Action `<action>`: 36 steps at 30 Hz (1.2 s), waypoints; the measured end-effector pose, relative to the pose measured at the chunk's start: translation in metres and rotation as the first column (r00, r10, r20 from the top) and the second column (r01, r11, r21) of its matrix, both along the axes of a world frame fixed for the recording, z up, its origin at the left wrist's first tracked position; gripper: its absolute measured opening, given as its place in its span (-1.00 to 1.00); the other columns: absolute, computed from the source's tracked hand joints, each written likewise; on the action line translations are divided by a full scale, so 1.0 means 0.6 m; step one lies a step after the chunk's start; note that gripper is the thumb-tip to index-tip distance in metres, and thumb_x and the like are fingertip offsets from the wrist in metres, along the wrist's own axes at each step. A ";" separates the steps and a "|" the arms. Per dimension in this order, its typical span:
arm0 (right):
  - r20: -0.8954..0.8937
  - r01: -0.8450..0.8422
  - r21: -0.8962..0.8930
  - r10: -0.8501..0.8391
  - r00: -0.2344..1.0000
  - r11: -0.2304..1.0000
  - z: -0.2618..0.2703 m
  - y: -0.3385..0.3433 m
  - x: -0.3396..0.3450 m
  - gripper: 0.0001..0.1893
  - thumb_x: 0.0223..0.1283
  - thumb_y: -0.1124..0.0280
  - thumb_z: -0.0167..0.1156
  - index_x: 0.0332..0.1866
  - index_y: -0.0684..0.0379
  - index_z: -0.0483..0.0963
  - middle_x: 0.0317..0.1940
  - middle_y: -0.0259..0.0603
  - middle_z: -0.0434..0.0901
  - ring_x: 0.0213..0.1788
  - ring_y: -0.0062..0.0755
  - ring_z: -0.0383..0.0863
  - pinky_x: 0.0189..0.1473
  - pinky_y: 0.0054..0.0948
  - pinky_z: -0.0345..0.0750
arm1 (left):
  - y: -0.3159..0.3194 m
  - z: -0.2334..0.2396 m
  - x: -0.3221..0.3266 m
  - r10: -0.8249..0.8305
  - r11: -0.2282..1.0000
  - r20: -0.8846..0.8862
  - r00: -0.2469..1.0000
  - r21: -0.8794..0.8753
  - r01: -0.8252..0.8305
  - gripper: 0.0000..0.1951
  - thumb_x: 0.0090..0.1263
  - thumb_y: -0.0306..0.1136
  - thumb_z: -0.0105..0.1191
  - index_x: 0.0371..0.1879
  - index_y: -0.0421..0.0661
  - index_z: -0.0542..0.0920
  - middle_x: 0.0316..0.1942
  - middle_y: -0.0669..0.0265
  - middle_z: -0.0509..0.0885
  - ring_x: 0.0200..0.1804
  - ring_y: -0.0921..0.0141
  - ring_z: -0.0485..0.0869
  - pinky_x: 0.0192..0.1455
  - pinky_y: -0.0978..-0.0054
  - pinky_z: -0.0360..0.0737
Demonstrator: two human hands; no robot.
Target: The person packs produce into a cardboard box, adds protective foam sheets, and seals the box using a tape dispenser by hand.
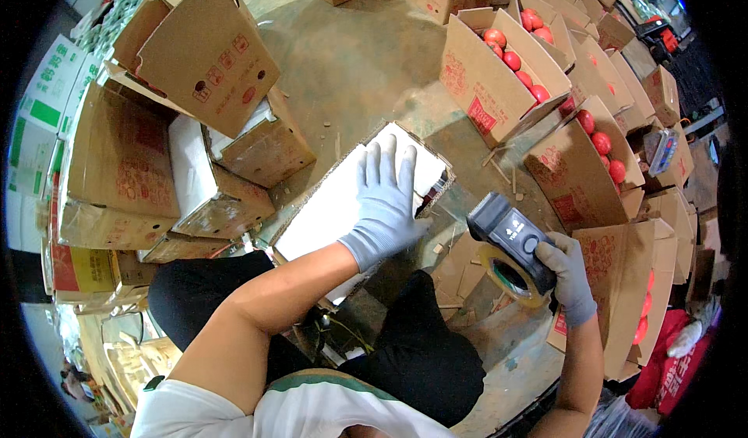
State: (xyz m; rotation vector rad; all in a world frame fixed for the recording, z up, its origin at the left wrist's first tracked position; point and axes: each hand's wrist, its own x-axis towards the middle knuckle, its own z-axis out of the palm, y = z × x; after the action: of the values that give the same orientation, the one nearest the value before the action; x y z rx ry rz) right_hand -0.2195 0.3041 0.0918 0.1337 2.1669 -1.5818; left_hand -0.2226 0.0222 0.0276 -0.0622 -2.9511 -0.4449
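My left hand [388,198], in a grey knit glove, lies flat with its fingers apart on a white foam sheet [327,210] at the top of a cardboard box. Near the box's right end, a dark gap shows beside the sheet. To the right, my gloved right hand [564,271] grips a black tape dispenser [514,236] with a toothed edge. It carries a roll of clear yellowish packing tape [514,277] and is held apart from the box.
Open cartons of red round produce [511,61] stand in rows on the right. Empty-looking cartons [123,169] are stacked at left, some with white foam inside. Cardboard scraps [467,268] lie on the floor between my knees and the right-hand cartons.
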 end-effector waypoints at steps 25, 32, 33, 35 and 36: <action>0.067 -0.139 0.268 0.126 0.990 0.953 -0.213 -0.058 -0.063 -0.55 -0.08 0.01 0.22 -0.49 0.32 0.58 -0.62 -0.23 0.55 -0.58 -0.52 0.46 -0.45 -0.47 0.39 | -0.015 0.018 0.021 -0.109 0.978 0.145 0.983 -0.162 0.132 0.13 -0.20 0.22 0.21 0.27 -0.32 0.00 0.30 -0.16 -0.04 0.35 -0.07 -0.09 0.36 0.06 -0.24; 0.062 -0.058 -0.084 0.063 0.996 0.995 -0.269 -0.054 -0.060 -0.66 -0.04 0.15 0.26 -0.40 0.29 0.57 -0.49 -0.25 0.59 -0.54 -0.53 0.49 -0.45 -0.52 0.42 | -0.018 0.012 0.074 -0.155 0.943 0.205 0.966 -0.260 0.207 0.12 -0.11 0.28 0.13 0.27 -0.34 -0.02 0.31 -0.11 -0.03 0.36 -0.05 -0.10 0.36 0.00 -0.28; 0.222 0.095 -0.217 -0.046 0.974 0.972 -0.278 -0.055 -0.053 -0.65 -0.02 0.17 0.24 -0.29 0.29 0.54 -0.41 -0.24 0.60 -0.53 -0.52 0.51 -0.43 -0.50 0.44 | -0.017 0.012 0.077 -0.152 0.944 0.202 0.968 -0.259 0.202 0.12 -0.11 0.28 0.13 0.27 -0.34 -0.02 0.31 -0.11 -0.03 0.36 -0.05 -0.10 0.36 0.00 -0.28; 0.375 0.256 -0.317 -0.127 0.918 0.913 -0.292 -0.067 -0.041 -0.62 0.00 0.18 0.23 -0.19 0.30 0.51 -0.34 -0.24 0.60 -0.51 -0.51 0.53 -0.40 -0.49 0.46 | -0.017 0.010 0.076 -0.160 0.927 0.205 0.966 -0.305 0.218 0.09 -0.08 0.26 0.12 0.27 -0.34 -0.01 0.32 -0.09 -0.03 0.37 -0.04 -0.11 0.36 0.00 -0.28; 0.371 0.255 -0.353 -0.115 0.921 0.900 -0.301 -0.080 -0.032 -0.60 0.00 0.19 0.23 -0.14 0.29 0.48 -0.31 -0.23 0.60 -0.50 -0.50 0.54 -0.38 -0.50 0.47 | -0.020 0.018 0.073 -0.138 0.926 0.230 0.963 -0.314 0.208 0.07 -0.05 0.25 0.11 0.27 -0.33 -0.01 0.33 -0.08 -0.04 0.37 -0.02 -0.11 0.36 0.00 -0.28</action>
State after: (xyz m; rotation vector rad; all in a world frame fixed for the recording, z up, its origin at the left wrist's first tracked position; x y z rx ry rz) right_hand -0.2387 0.2564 -0.0889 0.4657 1.5721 -1.9098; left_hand -0.1789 0.0103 0.0384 -0.3414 -3.2059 0.0444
